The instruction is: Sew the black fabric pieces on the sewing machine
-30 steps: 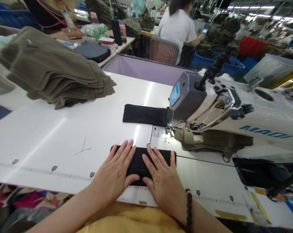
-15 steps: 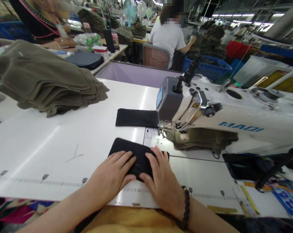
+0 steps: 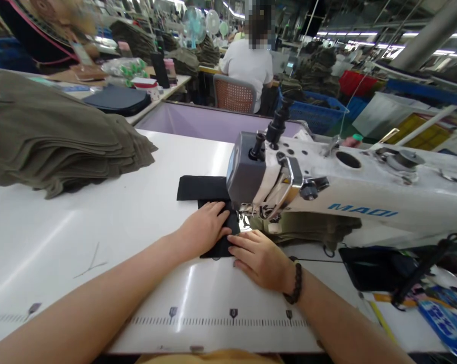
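Note:
A folded piece of black fabric (image 3: 218, 248) lies upright on the white table, its right edge beside the sewing machine's needle and presser foot (image 3: 244, 221). My left hand (image 3: 204, 228) rests flat on its upper part, fingers stretched toward the machine. On its lower right edge lie the fingertips of my right hand (image 3: 259, 258), slightly apart, with the thumb below them. Another black fabric strip (image 3: 201, 188) extends sideways behind my left hand, its right end hidden by the head of the sewing machine (image 3: 247, 167).
A thick stack of olive fabric pieces (image 3: 61, 146) sits at the left. More olive fabric (image 3: 308, 227) lies under the machine arm. A phone-like black slab (image 3: 376, 263) and a blue packet (image 3: 444, 323) are at the right. A co-worker (image 3: 247, 65) sits ahead.
Both hands have moved forward, bringing the black fabric from the table's front up to the needle area. The fabric has turned lengthwise. The camera view has shifted slightly.

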A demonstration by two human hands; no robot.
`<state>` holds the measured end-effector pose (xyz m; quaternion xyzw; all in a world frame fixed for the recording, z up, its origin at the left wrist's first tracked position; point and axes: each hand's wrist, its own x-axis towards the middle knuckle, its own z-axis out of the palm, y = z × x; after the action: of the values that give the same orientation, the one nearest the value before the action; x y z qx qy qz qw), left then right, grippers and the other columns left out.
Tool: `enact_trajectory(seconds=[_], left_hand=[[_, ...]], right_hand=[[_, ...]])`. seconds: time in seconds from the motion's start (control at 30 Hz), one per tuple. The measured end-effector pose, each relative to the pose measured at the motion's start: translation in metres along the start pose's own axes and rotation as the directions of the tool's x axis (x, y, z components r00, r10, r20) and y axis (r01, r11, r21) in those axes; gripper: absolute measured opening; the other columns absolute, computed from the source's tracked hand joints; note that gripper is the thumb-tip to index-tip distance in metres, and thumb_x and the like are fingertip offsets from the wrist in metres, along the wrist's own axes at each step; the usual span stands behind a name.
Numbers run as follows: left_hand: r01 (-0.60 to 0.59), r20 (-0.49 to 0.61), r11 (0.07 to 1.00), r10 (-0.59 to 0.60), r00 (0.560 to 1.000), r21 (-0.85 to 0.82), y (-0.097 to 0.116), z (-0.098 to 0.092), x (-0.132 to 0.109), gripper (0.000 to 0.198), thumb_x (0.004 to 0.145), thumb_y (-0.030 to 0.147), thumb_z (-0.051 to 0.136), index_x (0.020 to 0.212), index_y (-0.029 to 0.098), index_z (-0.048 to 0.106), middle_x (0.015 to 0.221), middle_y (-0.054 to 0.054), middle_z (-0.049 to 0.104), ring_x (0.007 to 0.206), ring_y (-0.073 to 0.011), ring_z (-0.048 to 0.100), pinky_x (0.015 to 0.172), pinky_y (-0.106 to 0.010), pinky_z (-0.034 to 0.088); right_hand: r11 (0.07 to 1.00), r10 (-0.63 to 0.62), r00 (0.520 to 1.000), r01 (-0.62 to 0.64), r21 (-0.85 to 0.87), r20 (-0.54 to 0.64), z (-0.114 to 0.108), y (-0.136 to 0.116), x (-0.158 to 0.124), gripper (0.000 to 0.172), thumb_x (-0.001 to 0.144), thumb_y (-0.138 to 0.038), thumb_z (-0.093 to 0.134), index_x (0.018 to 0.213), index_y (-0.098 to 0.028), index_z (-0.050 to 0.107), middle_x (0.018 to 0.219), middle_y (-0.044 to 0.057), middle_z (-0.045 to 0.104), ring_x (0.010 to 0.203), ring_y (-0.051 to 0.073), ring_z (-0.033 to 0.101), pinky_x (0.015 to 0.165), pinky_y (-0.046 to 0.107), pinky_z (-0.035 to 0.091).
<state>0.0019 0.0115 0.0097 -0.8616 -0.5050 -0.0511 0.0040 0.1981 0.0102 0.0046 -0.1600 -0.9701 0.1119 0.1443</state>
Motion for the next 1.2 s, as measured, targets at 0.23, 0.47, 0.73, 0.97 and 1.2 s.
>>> enact_trajectory(seconds=[0.23,0.47,0.73,0.97,1.2], left_hand=[[-0.060,-0.025,0.996,0.059,0.998,-0.067,-0.005,0.017,0.000,0.037,0.087,0.037,0.043,0.111,0.009,0.051,0.104,-0.014,0.054,0.098,-0.0257,0.051,0.086,-0.039,0.039],[-0.067,-0.008,0.992,0.067,0.998,-0.104,-0.007,0.015,0.008,0.033,0.087,0.036,0.043,0.106,0.010,0.052,0.095,-0.012,0.057,0.093,-0.0246,0.054,0.079,-0.036,0.042],[-0.068,0.011,0.992,0.070,0.998,-0.102,-0.010,0.013,0.012,0.029,0.087,0.035,0.044,0.101,0.011,0.053,0.088,-0.010,0.058,0.084,-0.0231,0.056,0.074,-0.034,0.043],[-0.077,0.003,0.994,0.078,0.997,-0.080,-0.013,0.014,0.015,0.028,0.087,0.035,0.045,0.100,0.012,0.053,0.084,-0.008,0.059,0.081,-0.0224,0.057,0.070,-0.033,0.043],[-0.079,0.020,0.993,0.081,0.996,-0.091,-0.013,0.011,0.016,0.026,0.088,0.034,0.043,0.093,0.013,0.056,0.078,-0.007,0.059,0.074,-0.0211,0.058,0.067,-0.032,0.043]], right_hand=[[0.990,0.130,0.990,-0.133,-0.053,-0.050,-0.002,0.010,-0.006,0.026,0.087,-0.027,0.045,0.099,-0.011,0.060,0.085,0.009,0.061,0.078,0.020,0.052,0.071,0.033,0.043],[0.955,0.252,0.966,-0.238,-0.179,0.061,-0.003,0.007,-0.007,0.030,0.086,-0.031,0.049,0.107,-0.012,0.059,0.079,0.007,0.060,0.075,0.019,0.054,0.063,0.029,0.040],[0.941,0.312,0.945,-0.294,-0.167,0.093,-0.001,0.005,-0.005,0.033,0.085,-0.031,0.050,0.111,-0.012,0.056,0.084,0.007,0.062,0.078,0.019,0.055,0.064,0.030,0.040],[0.937,0.323,0.943,-0.308,-0.167,0.075,-0.001,0.003,-0.004,0.032,0.084,-0.030,0.052,0.111,-0.011,0.056,0.083,0.007,0.063,0.078,0.019,0.056,0.065,0.028,0.040],[0.935,0.334,0.939,-0.321,-0.150,0.075,0.001,0.004,-0.005,0.034,0.085,-0.030,0.051,0.113,-0.011,0.055,0.085,0.007,0.063,0.081,0.021,0.056,0.068,0.030,0.041]])
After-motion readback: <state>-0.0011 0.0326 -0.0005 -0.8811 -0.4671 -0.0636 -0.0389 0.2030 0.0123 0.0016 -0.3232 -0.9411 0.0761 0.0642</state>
